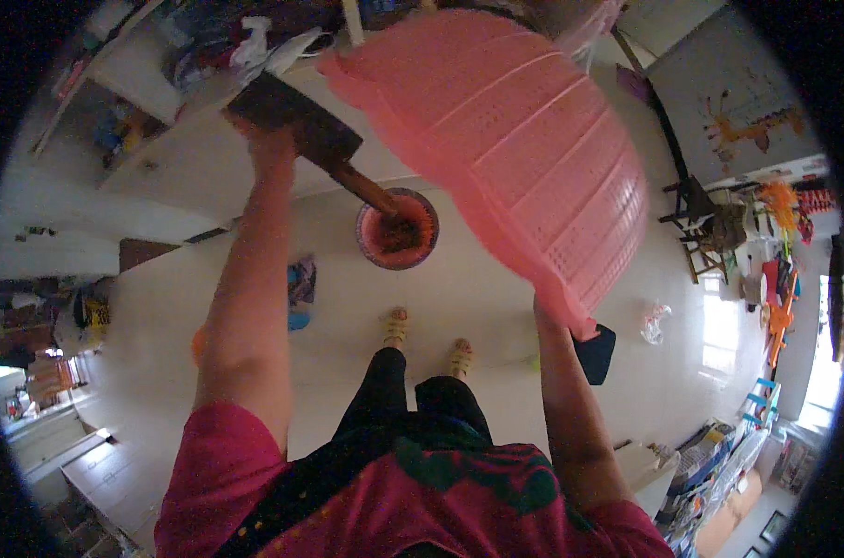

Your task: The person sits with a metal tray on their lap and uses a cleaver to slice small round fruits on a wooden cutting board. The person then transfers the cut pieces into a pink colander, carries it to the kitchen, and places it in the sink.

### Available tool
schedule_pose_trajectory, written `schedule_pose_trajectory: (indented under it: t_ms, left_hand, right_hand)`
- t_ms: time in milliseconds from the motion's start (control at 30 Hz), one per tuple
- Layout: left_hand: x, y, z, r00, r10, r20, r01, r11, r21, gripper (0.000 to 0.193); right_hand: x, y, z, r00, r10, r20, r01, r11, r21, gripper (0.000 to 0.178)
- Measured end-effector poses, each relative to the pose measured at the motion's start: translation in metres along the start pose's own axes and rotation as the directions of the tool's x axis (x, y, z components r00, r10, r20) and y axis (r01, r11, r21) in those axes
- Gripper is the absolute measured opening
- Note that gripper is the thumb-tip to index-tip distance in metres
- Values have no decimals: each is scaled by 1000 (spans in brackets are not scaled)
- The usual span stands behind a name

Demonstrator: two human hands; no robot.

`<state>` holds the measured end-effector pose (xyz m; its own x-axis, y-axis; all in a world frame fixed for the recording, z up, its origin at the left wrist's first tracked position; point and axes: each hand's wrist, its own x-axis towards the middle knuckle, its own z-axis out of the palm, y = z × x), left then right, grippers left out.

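Observation:
My left hand (pixel 271 141) reaches up at the left and grips the dark, broad rectangular blade of a cleaver (pixel 312 119). Its wooden handle slants down to the right, over a small pink bin (pixel 427 240) that has dark brown scraps in it. At the right, a large pink plastic basket (pixel 524 139) is tipped on its side, with its ribbed, perforated outer wall toward me. My right hand (pixel 550 319) holds it at the lower rim, the fingers mostly hidden behind it. A flat black piece (pixel 596 354) shows beside my right wrist; I cannot make out what it is.
A white counter (pixel 175 153) with cluttered shelves runs along the upper left. Wooden chairs (pixel 706 232) stand at the right, and a clear plastic bag (pixel 656 322) lies on the pale floor. A blue cloth-like item (pixel 300 284) lies left of my feet.

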<state>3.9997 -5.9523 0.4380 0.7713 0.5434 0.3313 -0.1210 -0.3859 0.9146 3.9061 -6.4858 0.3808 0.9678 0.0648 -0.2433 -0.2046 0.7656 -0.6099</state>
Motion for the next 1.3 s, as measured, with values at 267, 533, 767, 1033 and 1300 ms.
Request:
schedule_pose_trajectory:
  t_ms: [267, 533, 767, 1033, 1300]
  left_hand:
    - [-17, 81, 17, 989, -112, 96, 145, 861, -488, 42]
    - [-29, 66, 28, 980, -158, -123, 134, 973, -187, 39]
    - [-23, 88, 27, 892, -449, -43, 373, 788, -490, 40]
    - [-5, 65, 25, 967, -228, -117, 244, 957, 155, 45]
    - [-22, 55, 15, 850, -499, -169, 368, 792, -488, 36]
  right_hand:
    - [4, 0, 15, 998, -64, 4, 63, 973, -223, 45]
    - [-36, -28, 57, 912, -27, 409, 170, 933, -319, 46]
    - [2, -18, 36, 977, -121, 174, 178, 916, -361, 48]
    - [8, 5, 51, 988, -63, 138, 111, 920, -376, 51]
    - [-6, -18, 82, 878, -149, 455, 309, 903, -299, 52]
